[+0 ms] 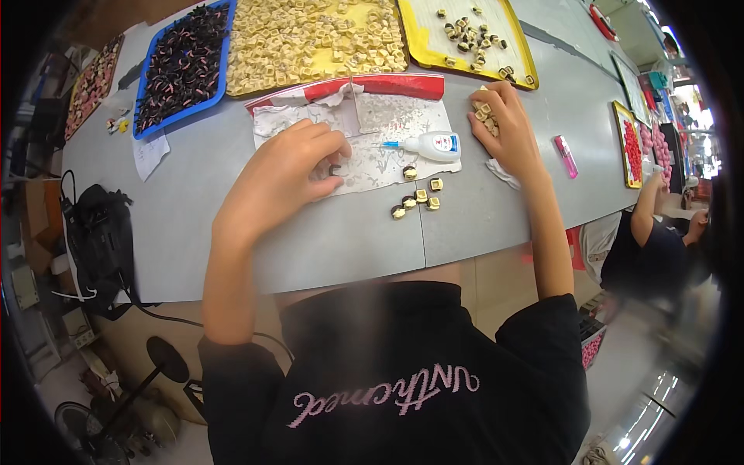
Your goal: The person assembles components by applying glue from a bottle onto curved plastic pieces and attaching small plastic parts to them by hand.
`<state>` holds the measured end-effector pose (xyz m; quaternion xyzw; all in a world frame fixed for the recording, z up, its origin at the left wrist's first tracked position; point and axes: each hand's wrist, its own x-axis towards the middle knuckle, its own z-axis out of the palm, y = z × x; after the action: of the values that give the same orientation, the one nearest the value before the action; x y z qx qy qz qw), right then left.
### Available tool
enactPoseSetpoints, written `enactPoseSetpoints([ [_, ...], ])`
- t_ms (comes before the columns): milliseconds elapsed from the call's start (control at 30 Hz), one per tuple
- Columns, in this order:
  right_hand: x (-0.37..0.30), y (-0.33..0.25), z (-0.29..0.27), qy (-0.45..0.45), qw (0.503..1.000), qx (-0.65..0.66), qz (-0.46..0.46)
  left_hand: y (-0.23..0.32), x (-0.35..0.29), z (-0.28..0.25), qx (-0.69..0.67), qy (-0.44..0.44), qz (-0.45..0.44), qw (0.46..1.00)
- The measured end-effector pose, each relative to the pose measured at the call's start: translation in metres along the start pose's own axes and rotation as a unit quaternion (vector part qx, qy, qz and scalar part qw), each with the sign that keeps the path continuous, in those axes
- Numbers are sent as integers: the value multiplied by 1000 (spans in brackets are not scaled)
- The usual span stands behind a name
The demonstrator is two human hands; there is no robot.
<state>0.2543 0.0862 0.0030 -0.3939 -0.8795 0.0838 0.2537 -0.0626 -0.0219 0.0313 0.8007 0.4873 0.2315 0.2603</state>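
My right hand is closed around several small cream cube-shaped pieces, just past the right edge of the white paper. My left hand hovers at the paper's left side, fingers curled but thumb and index apart. A small dark curved piece shows in that gap; it seems to lie on the paper. Between the hands rests a white squeeze bottle with a blue needle tip, on its side. Nearer me sit several cream-and-black assembled pieces in a loose group.
At the back are a blue tray of dark curved pieces, a yellow tray heaped with cream cubes, and another yellow tray with assembled pieces. A pink tube-like item lies right. Another person works at far right.
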Motion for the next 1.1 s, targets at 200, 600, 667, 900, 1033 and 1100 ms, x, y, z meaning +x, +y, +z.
enactPoseSetpoints([
  [200, -1, 1, -7, -16, 999, 29, -14, 9, 4, 0, -79, 18, -20, 996],
  [600, 4, -60, -11, -139, 984, 61, -92, 6, 14, 15, -185, 149, 55, 970],
  [667, 5, -56, -3, -145, 983, 70, -88, 7, 15, 16, -162, 180, 65, 968],
  [900, 6, -42, -16, -72, 987, 136, -40, 4, 17, 25, -169, 308, 60, 934],
  [1033, 12, -42, -15, 53, 902, 416, 101, 10, 19, 43, -266, 306, 6, 914],
  [1100, 28, -40, -16, 48, 873, 477, 83, 14, 16, 47, -269, 284, -20, 920],
])
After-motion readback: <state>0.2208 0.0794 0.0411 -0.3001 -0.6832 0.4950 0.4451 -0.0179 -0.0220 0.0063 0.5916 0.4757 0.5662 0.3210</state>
